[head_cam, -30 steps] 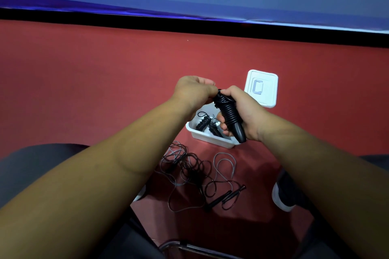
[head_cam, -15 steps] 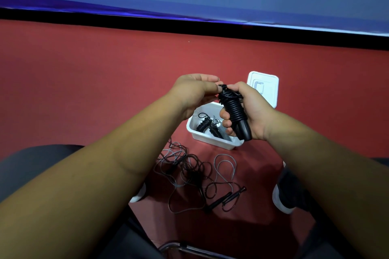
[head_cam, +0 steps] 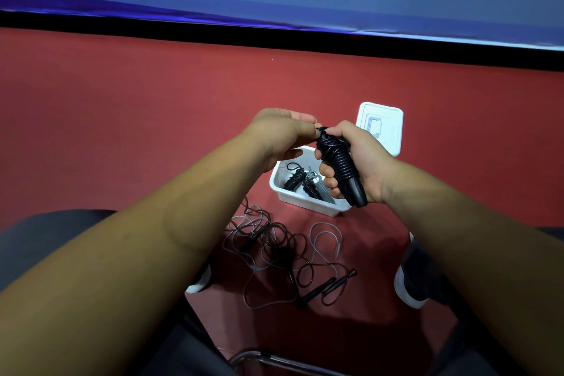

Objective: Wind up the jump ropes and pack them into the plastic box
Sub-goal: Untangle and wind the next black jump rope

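Note:
My right hand [head_cam: 360, 159] grips a black jump rope [head_cam: 341, 168] whose cord is wound tightly round its handles, held above the floor. My left hand [head_cam: 280, 134] pinches the top end of that bundle with thumb and fingertips. Below them a white plastic box [head_cam: 293, 197] stands on the red floor, holding two or three wound ropes, black and grey. Nearer to me, loose tangled ropes [head_cam: 280, 253] lie on the floor, their black handles [head_cam: 326, 287] stretched to the right.
The box's white lid [head_cam: 386, 128] lies flat just beyond the box to the right. My two shoes [head_cam: 412, 284] flank the rope tangle. A metal chair rail [head_cam: 274, 359] shows at the bottom. A black strip and blue wall close off the far floor.
Both hands have shifted slightly right with the wound bundle. My left fingers went from curled over the bundle's top to pinching its tip.

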Demonstrator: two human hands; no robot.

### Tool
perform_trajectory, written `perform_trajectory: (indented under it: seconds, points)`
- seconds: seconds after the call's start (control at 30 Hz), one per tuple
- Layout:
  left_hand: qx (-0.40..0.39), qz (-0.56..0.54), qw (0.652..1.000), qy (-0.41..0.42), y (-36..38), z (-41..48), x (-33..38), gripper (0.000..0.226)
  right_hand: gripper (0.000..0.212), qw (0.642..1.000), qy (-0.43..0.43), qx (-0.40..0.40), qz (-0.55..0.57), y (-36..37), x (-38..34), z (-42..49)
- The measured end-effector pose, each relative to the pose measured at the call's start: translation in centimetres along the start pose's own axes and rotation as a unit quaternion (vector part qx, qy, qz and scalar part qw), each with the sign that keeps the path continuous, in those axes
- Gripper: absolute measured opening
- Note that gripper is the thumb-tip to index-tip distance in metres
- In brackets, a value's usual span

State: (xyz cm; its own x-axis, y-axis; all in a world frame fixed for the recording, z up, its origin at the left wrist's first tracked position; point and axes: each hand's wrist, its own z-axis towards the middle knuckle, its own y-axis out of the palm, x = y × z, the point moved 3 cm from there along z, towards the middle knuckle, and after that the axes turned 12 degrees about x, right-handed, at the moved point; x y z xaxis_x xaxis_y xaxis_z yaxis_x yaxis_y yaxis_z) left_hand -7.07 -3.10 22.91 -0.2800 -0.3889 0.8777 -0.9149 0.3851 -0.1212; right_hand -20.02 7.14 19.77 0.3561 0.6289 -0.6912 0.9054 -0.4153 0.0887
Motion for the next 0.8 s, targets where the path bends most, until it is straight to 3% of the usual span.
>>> perform_trajectory:
  seconds: [0.33, 0.47, 0.63, 0.8]
  points:
    - [0.082, 0.045, 0.992, 0.084, 0.7, 0.4, -0.5, 0.022, 0.044, 0.999, -0.028, 0.031, -0.011, 0.3, -0.2, 0.1]
    - [0.075, 0.036, 0.991, 0.102, 1.2, 0.1, -0.9, 0.02, 0.039, 0.999, -0.012, 0.03, -0.001, 0.2, -0.2, -0.1]
    - [0.003, -0.103, 0.992, 0.079, 1.0, 0.2, -0.2, 0.017, 0.038, 0.998, -0.03, 0.018, 0.05, 0.1, -1.1, -0.2]
    - [0.012, -0.021, 0.991, 0.134, 0.6, 0.5, 0.2, 0.004, 0.042, 0.996, -0.044, -0.003, 0.076, 0.1, -1.5, -0.1]
